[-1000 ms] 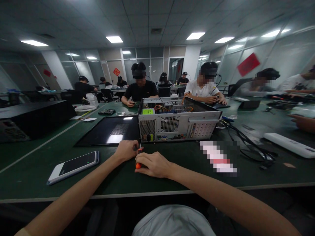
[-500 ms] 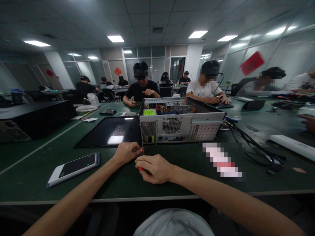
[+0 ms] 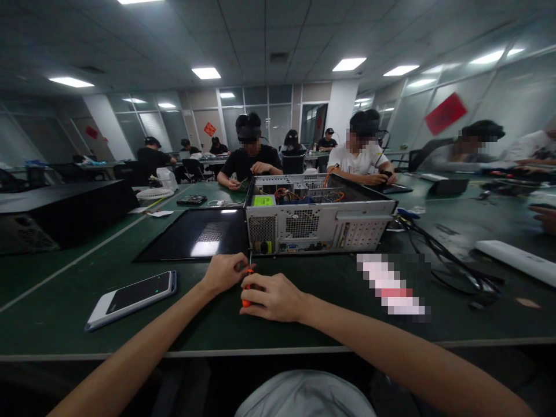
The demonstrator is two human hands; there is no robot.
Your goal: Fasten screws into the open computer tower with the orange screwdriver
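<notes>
An opened desktop computer case (image 3: 320, 215) lies on its side, its rear panel facing me and wires showing inside. My right hand (image 3: 274, 296) is wrapped around the orange-and-black handle of a screwdriver (image 3: 246, 302). The thin shaft points away from me toward the rear panel's lower left corner. My left hand (image 3: 223, 272) is closed beside the shaft, thumb and forefinger pinched against it just ahead of the handle. Whether the tip sits in a screw is too small to tell. Left of the case lies its black side panel (image 3: 174, 234).
A white handheld device (image 3: 130, 300) with a dark screen lies front left. Black cables (image 3: 452, 258) and a white bar-shaped thing (image 3: 516, 260) are at the right. Another black case (image 3: 65, 211) stands at the left. Two people (image 3: 251, 159) work across the green table (image 3: 304, 336).
My right hand has shifted slightly and its fingers have loosened, showing more of the screwdriver handle, which has come more upright in view. My left hand has moved slightly right.
</notes>
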